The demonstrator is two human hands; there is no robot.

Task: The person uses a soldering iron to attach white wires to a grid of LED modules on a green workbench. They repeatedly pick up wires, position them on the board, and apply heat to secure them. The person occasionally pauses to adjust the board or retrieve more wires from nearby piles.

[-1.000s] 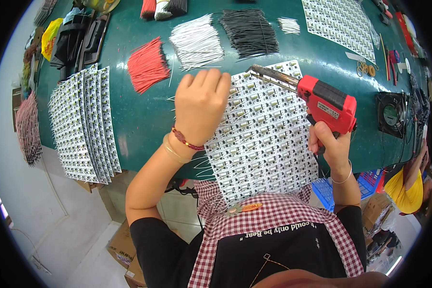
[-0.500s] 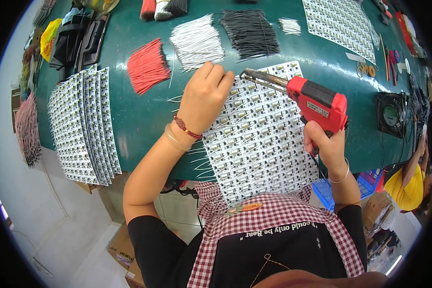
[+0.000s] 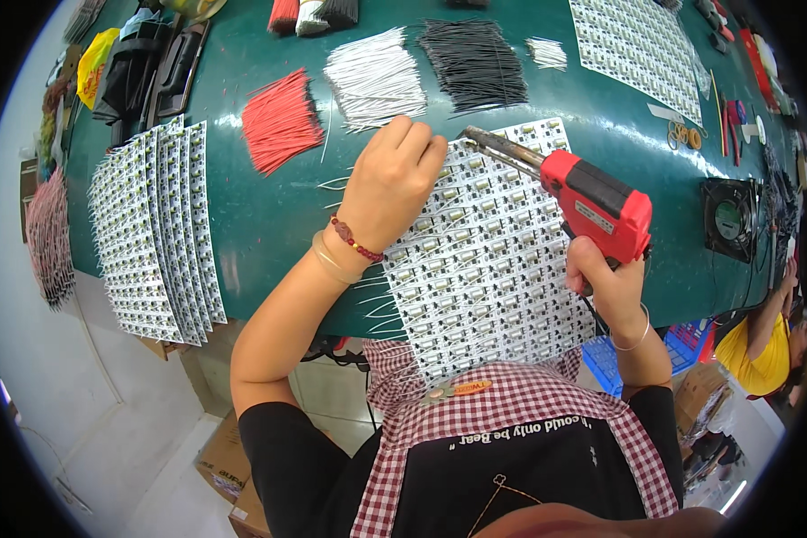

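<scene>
My right hand [image 3: 608,273] is wrapped round the grip of a red and black soldering gun [image 3: 599,202]. Its metal tip points left and reaches the far edge of a large white panel of small circuit boards [image 3: 489,269]. Close to that tip, over the panel's far left corner, my left hand [image 3: 394,175] is closed with its fingers bent down. Whatever its fingertips pinch is hidden behind the knuckles. Thin white wires [image 3: 378,312] stick out from the panel's left edge. The panel's near edge meets my checked apron.
Beyond my hands lie piles of red wires [image 3: 281,124], white wires [image 3: 377,81] and black wires [image 3: 473,65]. Stacked panels [image 3: 152,238] stand at the left, another panel [image 3: 637,54] at the far right. A black fan [image 3: 731,218] sits on the right; a person in yellow [image 3: 755,354] is beyond.
The soldering gun's tip has shifted slightly right along the panel's far edge. My left hand has moved a little right too, still closed. The view has shifted slightly.
</scene>
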